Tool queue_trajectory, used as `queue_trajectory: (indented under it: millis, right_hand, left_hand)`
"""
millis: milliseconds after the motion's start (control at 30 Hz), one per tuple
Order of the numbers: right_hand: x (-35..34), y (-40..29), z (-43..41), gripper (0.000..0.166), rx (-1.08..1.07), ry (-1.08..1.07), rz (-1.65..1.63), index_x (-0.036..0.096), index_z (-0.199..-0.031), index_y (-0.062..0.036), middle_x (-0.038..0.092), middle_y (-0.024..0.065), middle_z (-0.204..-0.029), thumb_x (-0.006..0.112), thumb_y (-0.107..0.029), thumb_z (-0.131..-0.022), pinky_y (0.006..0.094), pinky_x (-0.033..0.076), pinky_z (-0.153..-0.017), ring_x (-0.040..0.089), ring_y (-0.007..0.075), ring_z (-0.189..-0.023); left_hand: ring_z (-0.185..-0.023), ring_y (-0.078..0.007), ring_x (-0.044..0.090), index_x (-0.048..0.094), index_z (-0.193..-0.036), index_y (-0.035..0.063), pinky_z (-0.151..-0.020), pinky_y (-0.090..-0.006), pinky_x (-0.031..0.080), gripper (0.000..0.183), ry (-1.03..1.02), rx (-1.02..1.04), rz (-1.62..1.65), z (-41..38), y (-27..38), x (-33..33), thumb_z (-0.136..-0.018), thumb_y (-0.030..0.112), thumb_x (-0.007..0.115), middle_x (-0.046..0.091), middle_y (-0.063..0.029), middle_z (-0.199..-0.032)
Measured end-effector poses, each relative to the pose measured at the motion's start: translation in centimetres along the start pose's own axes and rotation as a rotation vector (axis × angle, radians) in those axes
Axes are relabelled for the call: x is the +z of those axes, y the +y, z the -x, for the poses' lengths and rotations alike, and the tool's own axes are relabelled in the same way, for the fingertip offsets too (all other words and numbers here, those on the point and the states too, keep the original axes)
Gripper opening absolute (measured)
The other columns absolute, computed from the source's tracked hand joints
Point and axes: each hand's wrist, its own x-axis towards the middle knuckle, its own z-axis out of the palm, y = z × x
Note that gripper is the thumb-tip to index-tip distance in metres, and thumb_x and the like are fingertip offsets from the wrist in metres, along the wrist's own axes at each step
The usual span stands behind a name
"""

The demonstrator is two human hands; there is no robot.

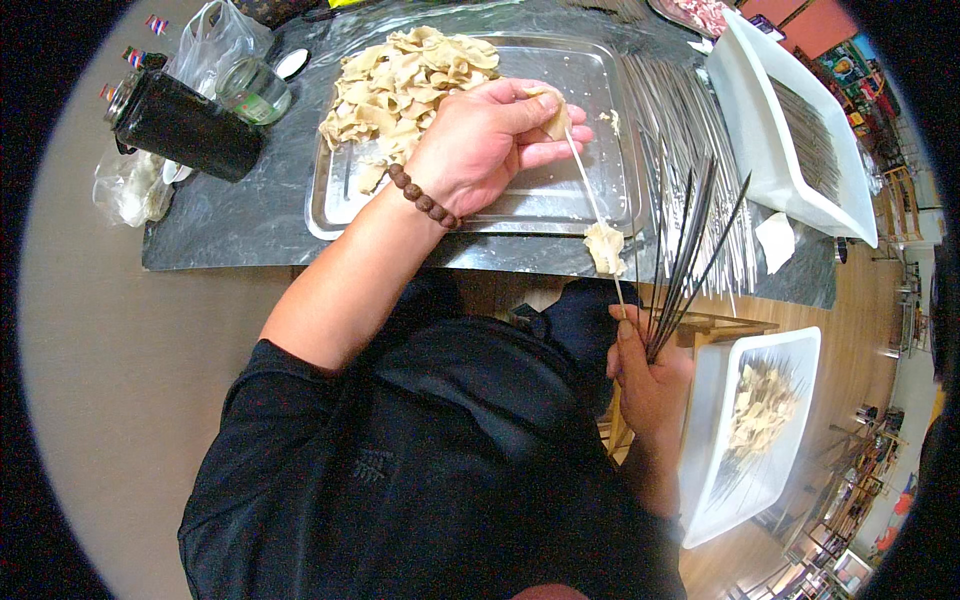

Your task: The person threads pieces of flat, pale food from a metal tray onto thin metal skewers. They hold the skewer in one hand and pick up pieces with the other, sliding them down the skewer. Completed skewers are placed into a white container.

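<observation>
My left hand [517, 124] is over a metal tray [525, 223], pinching a pale, thin food slice [553, 120] between thumb and fingers at the upper tip of a thin skewer [583, 176]. Lower on that skewer sits another pale slice [604, 247], bunched up. My right hand [649, 375], in front of the table edge, grips the skewer's lower end and a fanned bundle of dark thin skewers [694, 232]. A heap of pale slices [412, 82] covers the tray's left part. More metal-looking skewers [690, 142] lie loose right of the tray.
A white bin [780, 142] with skewers stands at the table's right end. Below it, another white bin [705, 450] holds skewers with pale slices. A dark lidded jar [191, 124], a glass jar [255, 94] and plastic bags [217, 37] are at left. Meat [694, 13] lies at the back right.
</observation>
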Motion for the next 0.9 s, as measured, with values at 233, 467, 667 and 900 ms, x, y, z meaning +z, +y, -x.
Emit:
queue_trajectory:
  millis: [233, 467, 667, 900]
  right_hand:
    - [0.1, 0.1, 0.1, 0.022, 0.009, -0.010, -0.009, 0.073, -0.113, -0.0028, 0.056, 0.0002, -0.062, 0.058, -0.017, -0.104, 0.0272, 0.042, -0.052, 0.052, 0.0080, -0.057]
    - [0.0, 0.4, 0.0, 0.023, 0.031, -0.008, 0.020, 0.073, -0.112, -0.0026, 0.056, 0.0005, -0.061, 0.058, -0.019, -0.104, 0.0281, 0.042, -0.052, 0.052, 0.0086, -0.056]
    - [-0.1, -0.2, -0.2, 0.023, 0.028, -0.017, 0.060, 0.073, -0.112, -0.0019, 0.056, 0.0014, -0.061, 0.058, -0.018, -0.104, 0.0288, 0.042, -0.052, 0.053, 0.0092, -0.056]
    - [0.3, 0.6, -0.6, 0.023, -0.018, -0.010, 0.036, 0.073, -0.113, -0.0015, 0.057, 0.0009, -0.063, 0.058, -0.016, -0.104, 0.0276, 0.042, -0.053, 0.053, 0.0088, -0.058]
  left_hand:
    - [-0.109, -0.0313, 0.070, 0.059, -0.118, -0.0053, -0.094, -0.0365, 0.061, 0.024, -0.013, 0.019, 0.023, 0.3, 0.0, -0.2, -0.105, 0.014, 0.055, 0.066, -0.0202, -0.119]
    - [-0.108, -0.0316, 0.070, 0.059, -0.117, -0.0047, -0.094, -0.0366, 0.061, 0.022, -0.018, 0.025, 0.024, 0.4, 0.1, -0.1, -0.104, 0.013, 0.056, 0.066, -0.0207, -0.118]
    - [-0.107, -0.0308, 0.070, 0.058, -0.116, -0.0081, -0.096, -0.0360, 0.060, 0.024, -0.007, -0.009, -0.016, 0.2, -0.4, -0.2, -0.105, 0.013, 0.055, 0.066, -0.0214, -0.118]
    - [-0.100, -0.0268, 0.071, 0.061, -0.114, -0.0097, -0.094, -0.0349, 0.060, 0.026, -0.033, -0.078, 0.000, 0.1, -1.0, -0.5, -0.105, 0.014, 0.056, 0.068, -0.0199, -0.111]
